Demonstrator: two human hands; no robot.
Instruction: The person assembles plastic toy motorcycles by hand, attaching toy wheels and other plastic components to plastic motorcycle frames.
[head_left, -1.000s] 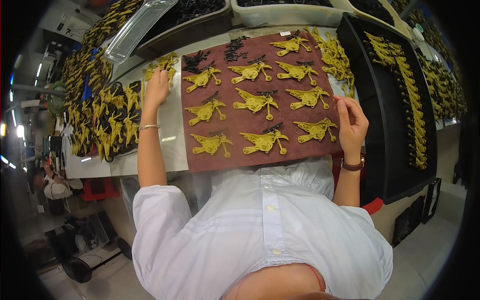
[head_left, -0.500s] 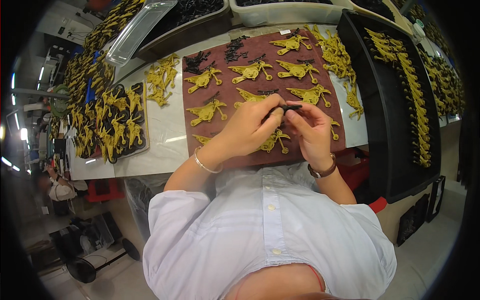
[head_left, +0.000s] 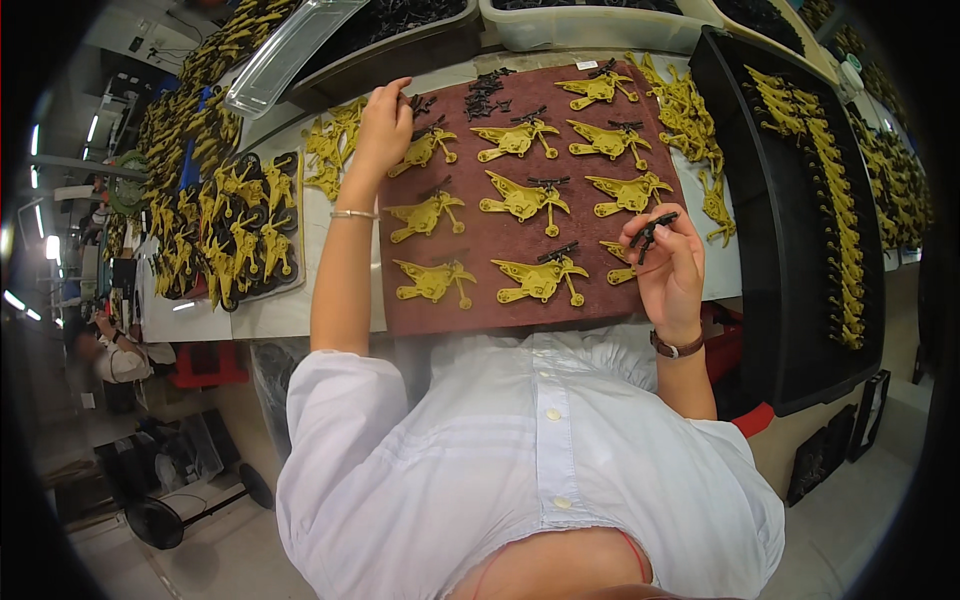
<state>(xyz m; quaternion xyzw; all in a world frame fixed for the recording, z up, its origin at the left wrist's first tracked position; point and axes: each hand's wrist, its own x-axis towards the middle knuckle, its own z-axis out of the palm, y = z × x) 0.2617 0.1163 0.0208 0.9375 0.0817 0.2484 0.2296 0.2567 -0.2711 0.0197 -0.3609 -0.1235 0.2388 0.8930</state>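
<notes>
A dark red mat [head_left: 500,305] lies on the bench with several yellow bird-shaped plastic parts [head_left: 522,199] laid on it in rows. Most of them carry a small black clip. My right hand [head_left: 668,262] is over the mat's right side and pinches a small black clip [head_left: 652,230] between its fingertips, above a yellow part at the mat's lower right. My left hand [head_left: 382,122] reaches to the mat's far left corner, fingers down by a pile of small black clips [head_left: 487,91]. A bracelet sits on my left wrist, a watch on my right.
A black tray [head_left: 225,235] of yellow parts lies at left, with loose yellow parts [head_left: 330,150] beside the mat. A long black tray [head_left: 800,200] with yellow parts runs down the right. Bins [head_left: 590,20] and a clear lid [head_left: 290,45] stand behind. Another person [head_left: 115,350] sits far left.
My hands have come apart from the middle of the mat. The left hand has gone out to the far left corner; the right has drawn back right with a black clip.
</notes>
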